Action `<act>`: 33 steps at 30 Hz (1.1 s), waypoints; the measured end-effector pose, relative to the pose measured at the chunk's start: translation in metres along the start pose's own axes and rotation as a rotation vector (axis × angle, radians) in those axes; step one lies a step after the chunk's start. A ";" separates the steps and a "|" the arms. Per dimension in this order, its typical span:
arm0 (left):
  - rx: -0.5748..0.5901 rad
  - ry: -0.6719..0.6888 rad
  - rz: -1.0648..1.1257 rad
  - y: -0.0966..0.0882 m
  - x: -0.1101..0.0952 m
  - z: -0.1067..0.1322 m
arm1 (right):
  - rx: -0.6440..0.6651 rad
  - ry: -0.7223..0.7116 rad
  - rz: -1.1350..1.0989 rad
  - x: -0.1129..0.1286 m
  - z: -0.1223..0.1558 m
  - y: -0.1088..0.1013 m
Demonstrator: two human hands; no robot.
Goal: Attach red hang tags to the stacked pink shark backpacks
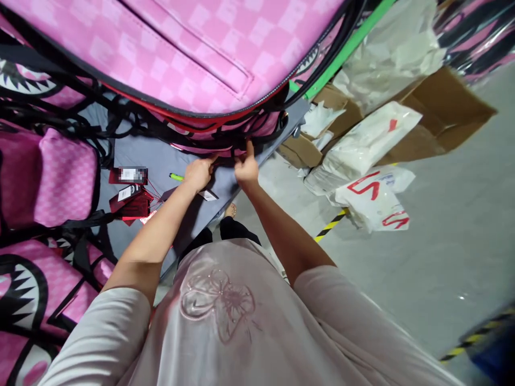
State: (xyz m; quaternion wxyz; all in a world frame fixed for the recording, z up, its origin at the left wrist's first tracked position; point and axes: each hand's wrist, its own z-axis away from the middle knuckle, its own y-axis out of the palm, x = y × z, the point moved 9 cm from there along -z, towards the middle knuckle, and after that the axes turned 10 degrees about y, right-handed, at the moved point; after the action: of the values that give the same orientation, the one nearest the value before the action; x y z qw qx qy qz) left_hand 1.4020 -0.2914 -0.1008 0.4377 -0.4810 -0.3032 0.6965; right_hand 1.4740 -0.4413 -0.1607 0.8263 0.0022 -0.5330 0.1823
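A large pink checkered backpack (193, 48) with black piping and a zipped rim fills the top of the view. Below its rim, folds of pink and black bag fabric (225, 149) lie at the table edge. My left hand (199, 172) is closed on the near edge of this fabric, its index finger along it. Just to the right, my right hand (247, 167) pinches the same edge, the index finger reaching up onto the black part. Fingertips are partly hidden in the folds. Near my left wrist lie a yellow-green marker (176, 177) and a dark tag (208, 195).
Red and black hang tags (134, 201) lie on the grey table (129, 150). More pink shark-mouth bags (24, 289) crowd the left. On the right floor are an open cardboard box (446, 115), white plastic bags (372, 195) and yellow-black tape (330, 225). A green edge (350, 51) runs behind the backpack.
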 end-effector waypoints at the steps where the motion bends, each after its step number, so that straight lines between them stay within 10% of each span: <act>1: 0.004 -0.004 -0.013 -0.002 0.001 -0.002 | -0.031 -0.042 0.120 0.001 -0.001 -0.004; 11: -0.090 -0.012 0.175 -0.033 0.005 -0.038 | -0.017 -0.013 0.780 0.002 0.011 0.010; 21: -0.070 0.093 0.229 -0.038 -0.003 -0.038 | 0.285 0.356 -0.780 -0.007 0.005 0.061; 33: 0.011 0.147 0.046 -0.067 -0.014 -0.039 | 0.246 0.240 -0.553 0.003 -0.021 0.015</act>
State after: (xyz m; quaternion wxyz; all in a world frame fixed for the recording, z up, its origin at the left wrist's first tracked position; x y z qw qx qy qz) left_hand 1.4622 -0.2752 -0.0529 0.4452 -0.5354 -0.2552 0.6709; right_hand 1.4890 -0.4219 -0.1696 0.8950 0.2251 -0.3849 0.0129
